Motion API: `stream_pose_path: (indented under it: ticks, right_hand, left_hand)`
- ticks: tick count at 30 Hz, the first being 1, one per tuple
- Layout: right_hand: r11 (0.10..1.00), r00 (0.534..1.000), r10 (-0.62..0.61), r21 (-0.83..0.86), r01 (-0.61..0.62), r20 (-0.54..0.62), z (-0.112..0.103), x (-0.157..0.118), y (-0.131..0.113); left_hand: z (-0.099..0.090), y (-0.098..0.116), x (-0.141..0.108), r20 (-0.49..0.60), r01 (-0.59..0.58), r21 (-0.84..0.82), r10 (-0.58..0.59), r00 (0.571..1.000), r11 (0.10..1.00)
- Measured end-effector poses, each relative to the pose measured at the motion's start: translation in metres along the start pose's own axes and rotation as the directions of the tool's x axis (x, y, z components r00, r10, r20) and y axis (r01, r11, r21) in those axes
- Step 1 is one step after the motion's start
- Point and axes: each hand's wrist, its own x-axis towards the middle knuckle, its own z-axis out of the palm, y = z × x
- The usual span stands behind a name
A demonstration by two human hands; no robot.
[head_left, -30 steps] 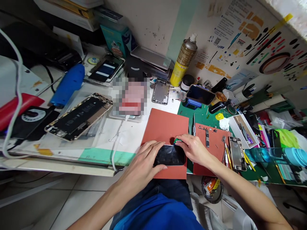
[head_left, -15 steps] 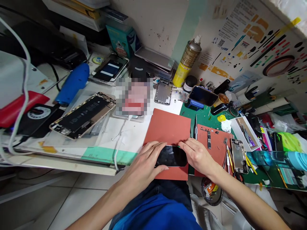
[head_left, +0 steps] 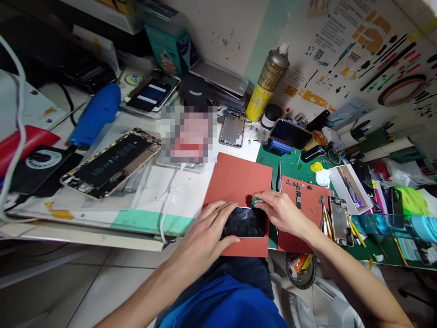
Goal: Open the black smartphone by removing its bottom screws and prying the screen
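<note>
A smartphone point(head_left: 245, 223) with a dark, smudged screen lies on the red-brown mat point(head_left: 239, 175) at the bench's front edge. My left hand point(head_left: 213, 228) grips its left end, fingers over the far edge and thumb along the near edge. Pinched in my right hand point(head_left: 280, 210) is a small green pick point(head_left: 256, 201), held at the phone's far edge near its right corner. Most of the pick is hidden by my fingers. A grey pen-like screwdriver point(head_left: 279, 177) lies just beyond my right hand.
On a second red-brown mat point(head_left: 316, 200) lie a small circuit board point(head_left: 298, 196) and tiny parts. An opened phone body point(head_left: 339, 221) and tweezers are to its right. Leftward lies another opened phone point(head_left: 112, 164). A white cable point(head_left: 165, 214) hangs over the edge. A spray can point(head_left: 268, 82) stands behind.
My right hand has shifted slightly right and away from the phone's edge, so more of the green pick shows. My left hand and the phone stay in place.
</note>
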Motion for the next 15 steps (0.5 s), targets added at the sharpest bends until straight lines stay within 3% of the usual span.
stream_pose_path:
  ticks: [8, 15]
  right_hand:
    - [0.986, 0.972, -0.148, -0.104, 0.131, -0.183, 0.027, -0.025, -0.004]
    - [0.982, 0.967, -0.177, -0.098, 0.161, -0.183, 0.035, -0.012, -0.009]
  left_hand:
    - [0.001, 0.002, 0.0, -0.009, -0.02, 0.0, 0.02, 1.0, 1.0]
    - [0.0, 0.002, 0.0, -0.009, -0.035, 0.007, 0.035, 0.999, 0.999]
